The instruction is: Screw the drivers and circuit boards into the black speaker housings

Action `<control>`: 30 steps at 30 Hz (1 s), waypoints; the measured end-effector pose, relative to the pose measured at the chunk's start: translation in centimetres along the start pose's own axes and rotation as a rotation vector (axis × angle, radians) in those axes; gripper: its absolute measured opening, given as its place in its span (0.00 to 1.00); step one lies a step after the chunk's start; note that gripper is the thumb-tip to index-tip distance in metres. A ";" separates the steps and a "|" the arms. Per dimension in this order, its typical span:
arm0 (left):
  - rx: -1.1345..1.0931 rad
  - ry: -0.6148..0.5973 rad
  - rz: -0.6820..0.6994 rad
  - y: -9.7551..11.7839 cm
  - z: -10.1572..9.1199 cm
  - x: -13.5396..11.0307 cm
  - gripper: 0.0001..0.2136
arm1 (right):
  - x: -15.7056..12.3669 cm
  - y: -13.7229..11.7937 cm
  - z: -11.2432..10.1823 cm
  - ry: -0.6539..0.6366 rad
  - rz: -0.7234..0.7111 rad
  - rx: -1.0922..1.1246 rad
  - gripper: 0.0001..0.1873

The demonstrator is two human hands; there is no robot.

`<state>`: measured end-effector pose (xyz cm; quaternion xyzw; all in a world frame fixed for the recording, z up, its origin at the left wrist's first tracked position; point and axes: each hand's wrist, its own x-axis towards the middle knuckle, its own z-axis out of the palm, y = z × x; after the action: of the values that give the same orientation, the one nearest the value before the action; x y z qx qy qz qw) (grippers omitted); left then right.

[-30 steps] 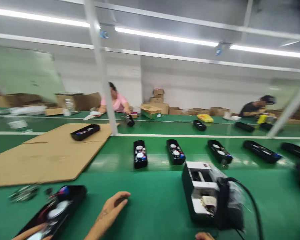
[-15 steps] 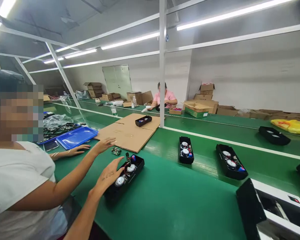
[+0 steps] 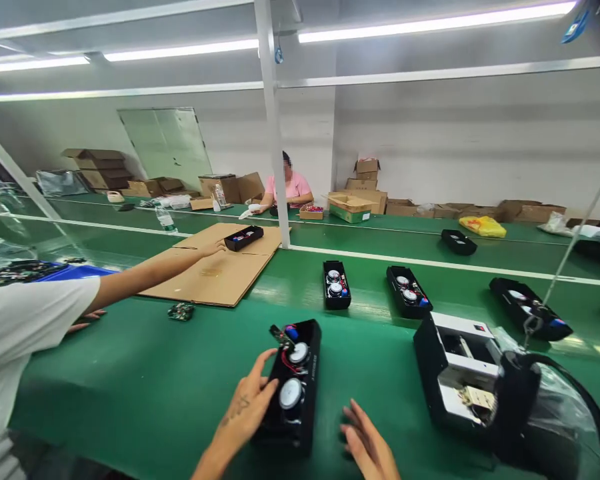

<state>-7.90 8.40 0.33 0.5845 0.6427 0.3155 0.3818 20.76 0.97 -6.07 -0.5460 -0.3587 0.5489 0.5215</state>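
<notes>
I find the black twin-speaker housing (image 3: pixel 304 388) at three o'clock from the nearer left hand (image 3: pixel 245 405), its spread fingers touching, long axis roughly twelve-to-six; the right hand's (image 3: pixel 370 445) fingers stand apart, loosely parted.

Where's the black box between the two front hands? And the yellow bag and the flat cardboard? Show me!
Black box (image 3: pixel 312 388): head view, on its right-hand wall.
Yellow bag (image 3: pixel 483 227): head view, near its middle.
Flat cardboard (image 3: pixel 223 279): head view, on its bare top.

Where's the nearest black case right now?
Head view, lower centre: the case lies on the green table, left hand at its left edge, right hand apart to its right.
</notes>
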 end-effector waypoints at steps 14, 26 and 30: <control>-0.078 0.160 0.349 3.9 4.3 -2.2 0.24 | 7.4 -12.7 -6.0 -0.659 -0.044 -0.737 0.41; -0.128 -0.179 0.364 2.2 9.9 -0.8 0.23 | 2.2 -14.5 -5.1 -0.321 -0.370 -0.853 0.18; -0.181 -0.138 0.350 1.9 10.4 -0.9 0.23 | -2.7 -9.8 -2.5 -0.279 -0.490 -0.908 0.21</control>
<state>2.07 7.26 -3.22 0.6708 0.4728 0.3925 0.4152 24.63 -0.09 3.63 -0.5387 -0.7431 0.2677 0.2931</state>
